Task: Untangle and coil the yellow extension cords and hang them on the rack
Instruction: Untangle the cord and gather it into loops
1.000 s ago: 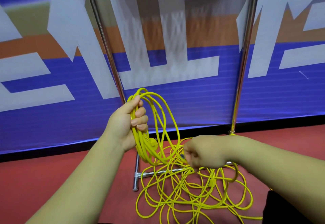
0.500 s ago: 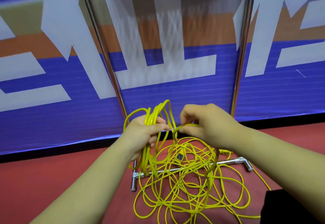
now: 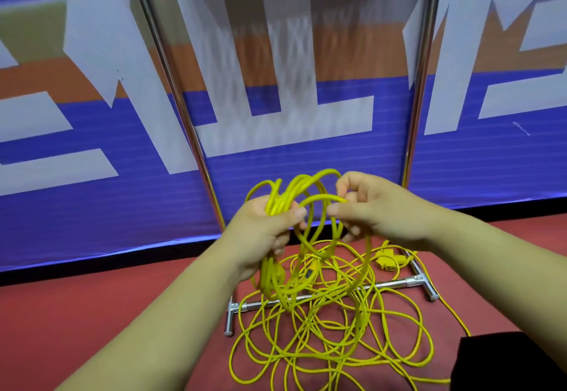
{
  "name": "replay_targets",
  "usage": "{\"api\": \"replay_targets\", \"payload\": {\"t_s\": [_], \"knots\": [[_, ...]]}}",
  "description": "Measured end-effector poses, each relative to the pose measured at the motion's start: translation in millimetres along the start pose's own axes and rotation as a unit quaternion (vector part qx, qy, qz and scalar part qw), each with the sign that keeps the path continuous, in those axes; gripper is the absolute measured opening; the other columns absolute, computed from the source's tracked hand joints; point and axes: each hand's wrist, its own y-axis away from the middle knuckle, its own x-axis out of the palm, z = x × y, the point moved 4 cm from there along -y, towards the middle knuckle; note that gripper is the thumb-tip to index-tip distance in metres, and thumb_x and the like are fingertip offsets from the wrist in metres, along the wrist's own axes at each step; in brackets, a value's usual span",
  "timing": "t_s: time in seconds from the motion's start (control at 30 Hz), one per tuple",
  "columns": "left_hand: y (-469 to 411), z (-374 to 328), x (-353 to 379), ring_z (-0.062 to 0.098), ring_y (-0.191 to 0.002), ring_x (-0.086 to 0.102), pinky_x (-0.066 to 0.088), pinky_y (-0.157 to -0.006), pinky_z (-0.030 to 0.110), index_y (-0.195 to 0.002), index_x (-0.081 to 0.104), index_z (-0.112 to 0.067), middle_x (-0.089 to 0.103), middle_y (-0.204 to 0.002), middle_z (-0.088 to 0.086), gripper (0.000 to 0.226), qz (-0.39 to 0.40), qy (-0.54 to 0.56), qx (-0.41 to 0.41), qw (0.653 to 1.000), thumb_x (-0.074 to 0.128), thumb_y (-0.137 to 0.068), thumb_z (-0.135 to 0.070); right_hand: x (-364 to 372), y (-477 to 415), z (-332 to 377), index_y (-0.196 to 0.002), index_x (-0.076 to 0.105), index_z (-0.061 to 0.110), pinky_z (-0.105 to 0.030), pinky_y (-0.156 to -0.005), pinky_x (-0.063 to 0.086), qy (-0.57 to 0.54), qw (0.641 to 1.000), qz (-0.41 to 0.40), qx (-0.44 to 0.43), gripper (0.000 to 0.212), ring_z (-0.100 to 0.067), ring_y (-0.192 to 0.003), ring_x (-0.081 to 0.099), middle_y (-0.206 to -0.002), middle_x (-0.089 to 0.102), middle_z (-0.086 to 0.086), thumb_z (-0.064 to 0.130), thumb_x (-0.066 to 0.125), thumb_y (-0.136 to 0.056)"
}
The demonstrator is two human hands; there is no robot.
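Observation:
My left hand [image 3: 264,231] grips a bundle of coiled yellow cord loops [image 3: 288,194] at chest height. My right hand [image 3: 374,209] pinches one more loop of the same cord [image 3: 325,198] right beside the left thumb. From both hands the cord hangs down into a tangled yellow pile [image 3: 331,338] on the red floor. A yellow socket end [image 3: 388,263] lies on the floor behind the pile. The rack's two shiny uprights [image 3: 171,84] rise left and right, and its base bar [image 3: 395,284] lies under the tangle.
A blue, white and orange banner wall [image 3: 92,145] stands close behind the rack. Red floor [image 3: 76,314] spreads to the left of the pile. A dark shape [image 3: 503,360] sits at the bottom right corner.
My right hand rose from the floor pile with a length of cord and brought it up to the left hand's bundle. The left hand lowered slightly and keeps its grip.

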Motion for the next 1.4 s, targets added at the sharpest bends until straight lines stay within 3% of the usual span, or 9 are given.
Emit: {"api": "replay_targets", "payload": {"t_s": [0.13,0.33,0.5,0.63,0.9,1.03,1.13,1.27,1.4], "knots": [[-2.7,-18.0,-24.2,0.003,-0.036,0.030,0.027,-0.037,0.016,-0.084,0.057,-0.010,0.056,-0.070,0.003,0.012,-0.083,0.094,0.025,0.992,0.058,-0.096,-0.007,-5.0,0.6,-14.7,-0.095,0.044,0.010,-0.046,-0.082,0.051,-0.087,0.995,0.033,0.044,0.019,-0.018,-0.059,0.057,-0.069,0.054,-0.010,-0.006,0.055,-0.095],[-3.7,-28.2,-41.3,0.000,-0.035,0.029,0.027,-0.037,0.014,-0.085,0.057,-0.012,0.056,-0.072,0.001,0.010,-0.103,0.160,0.031,0.981,0.058,-0.094,-0.013,4.8,-2.2,-36.2,-0.093,0.050,0.011,-0.028,-0.062,0.036,0.075,0.989,0.113,0.058,0.011,-0.016,-0.066,0.048,-0.086,0.069,-0.008,0.004,0.058,-0.097],[-6.6,-16.2,-58.5,0.001,-0.035,0.031,0.030,-0.036,0.014,-0.094,0.058,-0.013,0.072,-0.089,0.005,0.010,-0.122,0.185,-0.005,0.975,0.064,-0.088,-0.017,-10.8,-10.3,-25.6,-0.097,0.063,0.012,-0.028,-0.066,0.053,-0.007,0.998,-0.057,0.011,0.009,-0.020,-0.069,0.064,-0.077,0.065,-0.004,0.006,0.057,-0.098],[-7.1,6.5,-78.1,0.002,-0.037,0.033,0.032,-0.037,0.014,-0.099,0.063,-0.011,0.072,-0.107,0.008,0.008,-0.192,0.134,-0.047,0.971,0.058,-0.100,-0.017,-27.3,-11.4,-23.3,-0.100,0.073,0.021,-0.025,-0.054,0.042,0.109,0.981,-0.159,-0.035,0.012,-0.012,-0.054,0.047,-0.066,0.056,0.001,0.015,0.063,-0.096],[-7.6,8.3,-88.5,0.001,-0.037,0.034,0.033,-0.036,0.015,-0.081,0.052,-0.020,0.044,-0.059,-0.007,0.024,-0.181,0.286,-0.067,0.939,0.051,-0.103,-0.029,-7.3,-11.6,-16.6,-0.089,0.061,0.026,-0.020,-0.059,0.039,0.331,0.927,-0.158,-0.079,0.008,-0.001,-0.061,0.054,-0.069,0.061,0.010,0.025,0.069,-0.090],[-4.5,-3.2,-87.4,0.002,-0.035,0.034,0.032,-0.036,0.013,-0.076,0.051,-0.021,0.037,-0.052,-0.010,0.030,-0.167,0.368,-0.046,0.914,0.048,-0.103,-0.034,9.5,-7.5,-16.5,-0.095,0.067,0.026,-0.028,-0.070,0.045,0.481,0.874,-0.051,-0.049,0.008,-0.011,-0.079,0.058,-0.082,0.064,0.010,0.032,0.069,-0.090],[-4.9,-7.0,-88.8,0.002,-0.036,0.034,0.032,-0.038,0.013,-0.075,0.052,-0.020,0.036,-0.053,-0.011,0.032,-0.157,0.420,-0.032,0.893,0.050,-0.103,-0.036,26.5,-4.2,-27.3,-0.100,0.067,0.024,-0.021,-0.063,0.036,0.533,0.841,0.082,-0.039,0.012,-0.009,-0.075,0.051,-0.079,0.056,0.012,0.032,0.068,-0.091],[-6.6,-5.6,-86.9,0.002,-0.039,0.035,0.034,-0.040,0.014,-0.076,0.050,-0.019,0.036,-0.057,-0.011,0.031,-0.170,0.442,-0.020,0.881,0.050,-0.103,-0.036,50.3,4.1,-21.7,-0.099,0.070,0.023,-0.010,-0.059,0.034,0.491,0.851,0.170,-0.076,0.013,0.002,-0.065,0.049,-0.074,0.057,0.013,0.032,0.070,-0.090],[-9.5,2.7,-86.0,0.002,-0.041,0.037,0.037,-0.041,0.015,-0.076,0.049,-0.020,0.039,-0.056,-0.009,0.030,-0.191,0.402,-0.035,0.895,0.056,-0.100,-0.036,57.0,8.5,3.7,-0.098,0.072,0.023,-0.017,-0.066,0.043,0.424,0.884,0.141,-0.137,0.011,-0.004,-0.074,0.059,-0.085,0.068,0.008,0.032,0.070,-0.091]]}}
